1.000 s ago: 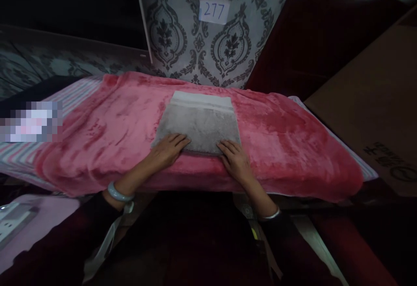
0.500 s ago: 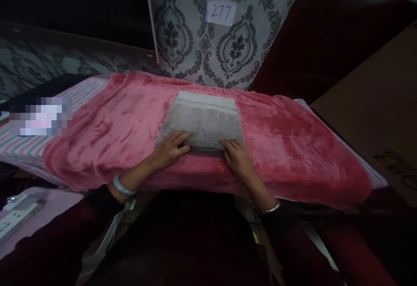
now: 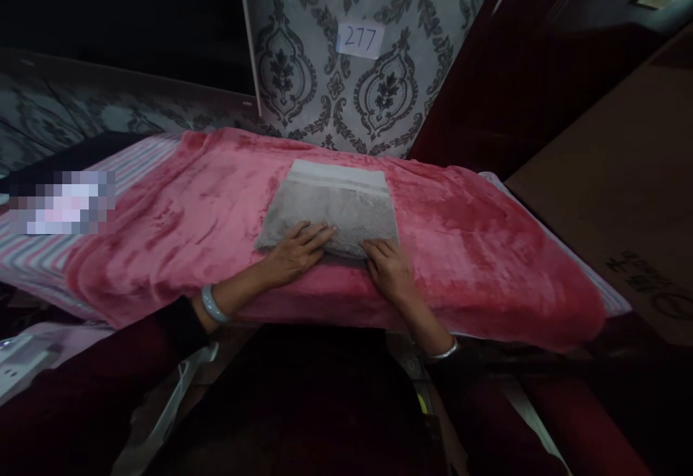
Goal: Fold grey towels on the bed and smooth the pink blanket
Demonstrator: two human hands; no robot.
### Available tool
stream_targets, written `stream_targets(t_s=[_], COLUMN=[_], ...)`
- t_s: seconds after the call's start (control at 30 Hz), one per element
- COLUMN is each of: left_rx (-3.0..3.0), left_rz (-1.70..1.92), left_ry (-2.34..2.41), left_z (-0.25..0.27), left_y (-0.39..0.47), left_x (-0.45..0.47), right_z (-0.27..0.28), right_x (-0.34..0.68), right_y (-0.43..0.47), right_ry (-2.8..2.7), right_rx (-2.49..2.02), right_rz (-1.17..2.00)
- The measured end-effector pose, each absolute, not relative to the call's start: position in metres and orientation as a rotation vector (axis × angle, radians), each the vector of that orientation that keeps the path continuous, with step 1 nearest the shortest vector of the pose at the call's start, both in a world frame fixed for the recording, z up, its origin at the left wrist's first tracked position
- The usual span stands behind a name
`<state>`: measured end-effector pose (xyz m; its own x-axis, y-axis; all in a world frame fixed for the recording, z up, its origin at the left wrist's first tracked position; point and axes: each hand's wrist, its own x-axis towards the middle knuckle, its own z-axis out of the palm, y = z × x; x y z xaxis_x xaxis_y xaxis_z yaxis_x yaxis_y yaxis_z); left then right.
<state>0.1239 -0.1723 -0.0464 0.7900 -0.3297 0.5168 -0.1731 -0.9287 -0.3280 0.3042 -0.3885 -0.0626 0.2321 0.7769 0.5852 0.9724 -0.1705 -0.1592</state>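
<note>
A grey, folded towel [image 3: 336, 209] with a pale band along its far side lies flat on a pink plush blanket [image 3: 465, 245]. My left hand [image 3: 297, 252] rests on the towel's near edge, left of its middle, with fingers stretched out over the top. At the near right corner, my right hand [image 3: 388, 268] has its fingers over the towel's edge and its thumb tucked at the front, closed on the edge. The thumb is partly hidden.
Striped cloth [image 3: 32, 259] shows beneath the blanket at the left, with a blurred-out item [image 3: 65, 201] on it. Behind are a dark screen [image 3: 124, 21] and a patterned wall [image 3: 336, 86]. A cardboard box [image 3: 611, 187] stands at the right, a power strip [image 3: 24, 368] at lower left.
My left hand has slid rightward along the towel's near edge, uncovering the near left corner. My right hand stays at the right corner. The view has shifted slightly.
</note>
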Motion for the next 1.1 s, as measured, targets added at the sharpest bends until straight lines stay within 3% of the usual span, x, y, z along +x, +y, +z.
stream_targets(t_s=[0.4, 0.8, 0.93, 1.1], left_rx=[-3.003, -2.941, -3.134, -3.165], left_rz=[-0.574, -0.943, -1.082, -0.658], left_ry=[0.317, 0.505, 0.164, -0.162], left_z=[-0.037, -0.041, -0.021, -0.027], left_y=[-0.173, -0.161, -0.153, -0.148], left_x=[0.118, 0.111, 0.117, 0.132], right_z=[-0.063, -0.041, -0.017, -0.03], right_x=[0.305, 0.293, 0.3, 0.302], right_y=[-0.392, -0.406, -0.391, -0.366], right_ry=[-1.626, -1.571, -1.505, -1.576], right_rx=[-2.12, -1.996, -2.002, -2.25], right_rz=[-0.468, -0.365, -0.432, -0.375])
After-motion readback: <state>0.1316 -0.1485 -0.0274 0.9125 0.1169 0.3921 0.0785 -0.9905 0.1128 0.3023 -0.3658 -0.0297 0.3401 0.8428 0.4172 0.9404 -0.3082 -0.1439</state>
